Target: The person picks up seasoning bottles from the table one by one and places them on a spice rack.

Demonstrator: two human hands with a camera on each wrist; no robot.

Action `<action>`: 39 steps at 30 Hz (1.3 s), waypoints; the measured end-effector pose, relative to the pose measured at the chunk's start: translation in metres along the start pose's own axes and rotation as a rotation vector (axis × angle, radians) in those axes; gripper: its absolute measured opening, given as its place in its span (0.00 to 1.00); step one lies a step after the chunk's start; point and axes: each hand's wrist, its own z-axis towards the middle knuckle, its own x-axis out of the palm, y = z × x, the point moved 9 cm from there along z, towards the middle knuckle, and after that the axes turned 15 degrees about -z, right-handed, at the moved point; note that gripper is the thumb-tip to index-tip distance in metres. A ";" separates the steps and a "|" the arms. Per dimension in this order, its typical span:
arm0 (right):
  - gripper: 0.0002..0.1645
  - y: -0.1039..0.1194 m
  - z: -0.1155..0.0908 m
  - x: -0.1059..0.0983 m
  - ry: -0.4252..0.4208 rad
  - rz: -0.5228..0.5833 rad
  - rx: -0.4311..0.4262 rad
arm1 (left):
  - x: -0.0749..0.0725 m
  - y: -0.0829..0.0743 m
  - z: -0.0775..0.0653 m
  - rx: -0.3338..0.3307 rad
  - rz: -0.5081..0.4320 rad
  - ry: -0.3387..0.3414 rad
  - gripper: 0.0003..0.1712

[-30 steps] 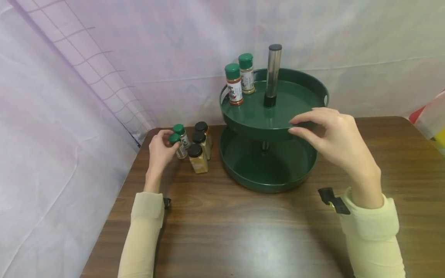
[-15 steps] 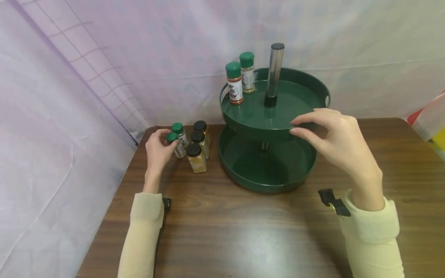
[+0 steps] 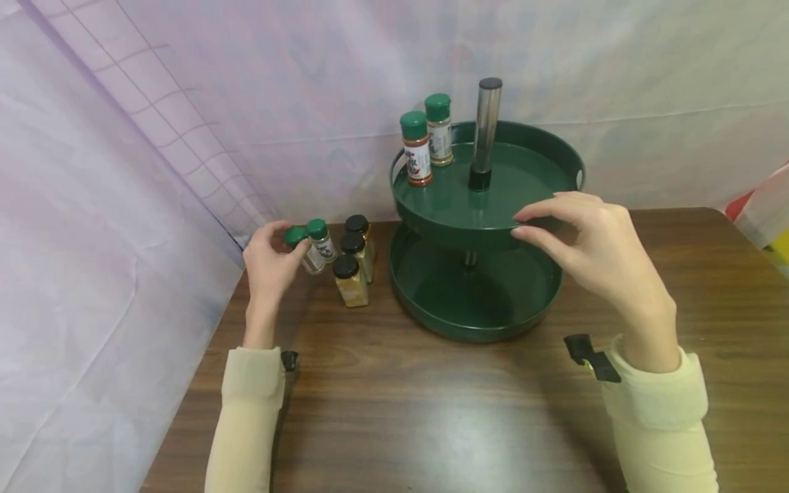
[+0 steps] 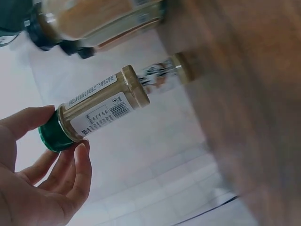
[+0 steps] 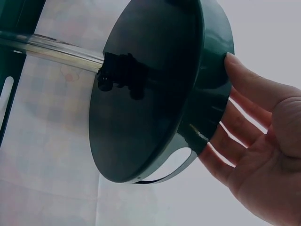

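My left hand point(image 3: 271, 263) pinches the green cap of a spice jar point(image 4: 101, 106) between thumb and fingers. In the left wrist view this jar hangs tilted, its base clear of the wooden table point(image 4: 263, 94). Close beside it stands a second green-capped spice jar point(image 3: 323, 248). My right hand point(image 3: 594, 239) pinches the rim of the upper tray of a dark green two-tier rack point(image 3: 456, 235), thumb outside the wall in the right wrist view. Two green-capped spice jars stand on that tray at its left, one with red contents point(image 3: 417, 162), the other pale point(image 3: 440, 142).
Three black-capped spice jars point(image 3: 352, 286) stand in a row between the left hand and the rack. A metal post point(image 3: 485, 130) rises from the upper tray. The lower tray point(image 3: 474, 333) sits on the table. A pale cloth point(image 3: 308, 82) hangs behind.
My left hand has moved left and slightly up with the spice jar, which now leans and is off the table. The right hand has stayed at the tray rim.
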 end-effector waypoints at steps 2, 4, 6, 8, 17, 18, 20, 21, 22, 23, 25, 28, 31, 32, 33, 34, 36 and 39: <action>0.13 0.000 0.000 0.000 -0.004 0.000 -0.003 | -0.003 -0.014 0.001 0.047 -0.006 -0.006 0.21; 0.13 0.001 -0.001 0.000 -0.007 -0.001 -0.006 | -0.005 -0.029 0.003 0.095 -0.008 -0.013 0.21; 0.13 0.001 -0.001 0.000 -0.009 -0.002 -0.009 | -0.008 -0.045 0.005 0.136 -0.020 -0.024 0.21; 0.12 0.001 -0.001 0.000 -0.011 -0.002 -0.012 | -0.011 -0.061 0.008 0.167 -0.032 -0.033 0.20; 0.12 0.001 0.001 0.000 -0.023 0.009 -0.017 | -0.013 -0.121 0.021 0.227 -0.131 -0.046 0.19; 0.12 0.001 0.001 0.000 -0.023 0.011 -0.016 | -0.013 -0.127 0.022 0.232 -0.143 -0.045 0.19; 0.12 0.002 0.001 0.000 -0.021 0.010 -0.015 | -0.012 -0.139 0.023 0.239 -0.164 -0.035 0.19; 0.12 0.002 0.000 0.001 -0.020 0.008 -0.014 | -0.011 -0.145 0.023 0.247 -0.171 -0.029 0.19; 0.12 0.002 0.000 0.001 -0.019 0.006 -0.013 | -0.009 -0.150 0.023 0.254 -0.178 -0.020 0.19; 0.12 0.002 0.000 0.001 -0.018 0.003 -0.012 | -0.008 -0.156 0.024 0.258 -0.184 -0.013 0.19; 0.12 0.002 -0.001 0.001 -0.018 -0.001 -0.016 | -0.004 -0.166 0.024 0.267 -0.197 0.002 0.19; 0.12 0.002 -0.001 0.000 -0.022 -0.001 -0.027 | 0.001 -0.179 0.026 0.274 -0.211 0.014 0.19; 0.12 0.002 -0.001 0.000 -0.029 0.004 -0.043 | 0.005 -0.190 0.028 0.276 -0.223 0.021 0.18; 0.12 0.003 -0.001 0.000 -0.031 0.008 -0.048 | 0.007 -0.194 0.028 0.277 -0.224 0.023 0.19; 0.12 0.003 -0.001 0.001 -0.033 0.010 -0.053 | 0.008 -0.197 0.029 0.277 -0.227 0.026 0.19; 0.12 0.003 -0.001 0.001 -0.034 0.012 -0.057 | 0.010 -0.201 0.029 0.279 -0.229 0.029 0.19; 0.12 0.004 -0.001 0.001 -0.036 0.015 -0.063 | 0.014 -0.209 0.031 0.287 -0.235 0.036 0.19; 0.12 0.004 0.000 0.001 -0.035 0.014 -0.064 | 0.022 -0.220 0.033 0.310 -0.245 0.054 0.19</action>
